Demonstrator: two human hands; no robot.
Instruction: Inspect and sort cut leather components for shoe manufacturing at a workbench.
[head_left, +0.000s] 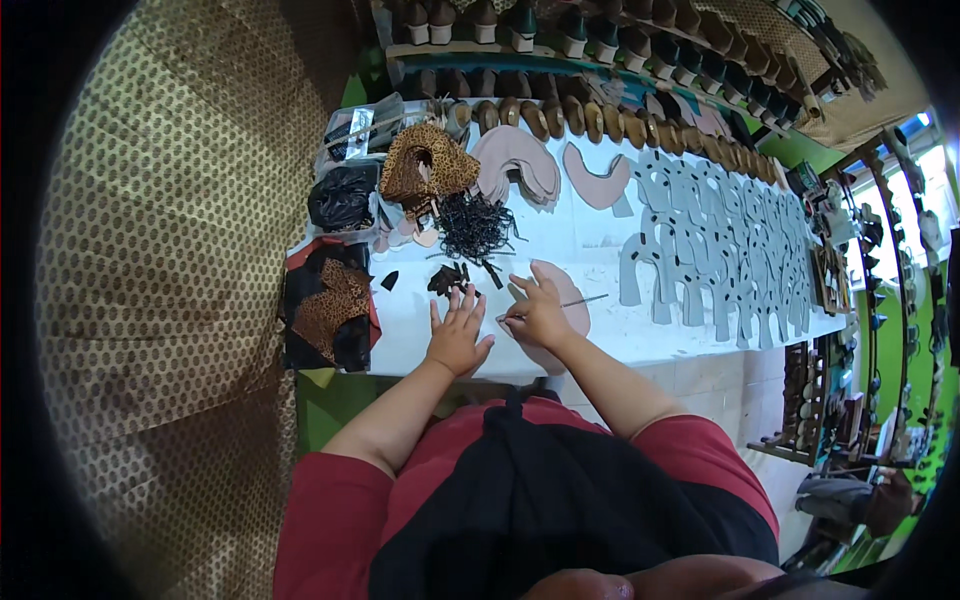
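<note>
My left hand (460, 332) lies palm down on the white tabletop (420, 345), fingers spread and holding nothing. Just beyond its fingertips is a small heap of black cut pieces (447, 280). Beside it, my right hand (541, 312) is closed in a pinch on a thin rod-like tool (588, 300). The tool's tip seems to point left, toward the table surface, and its long end sticks out to the right. What kind of tool it is cannot be made out. A rounded pale pink piece (577, 318) lies partly under the right hand.
A tangle of black strips (475, 226) and leopard-print material (425, 170) lie farther back. Stacked pink curved pieces (515, 165) stand behind. Many grey U-shaped pieces (690, 240) cover the right side. Shoe lasts (590, 122) line the back; black bags (343, 197) are left.
</note>
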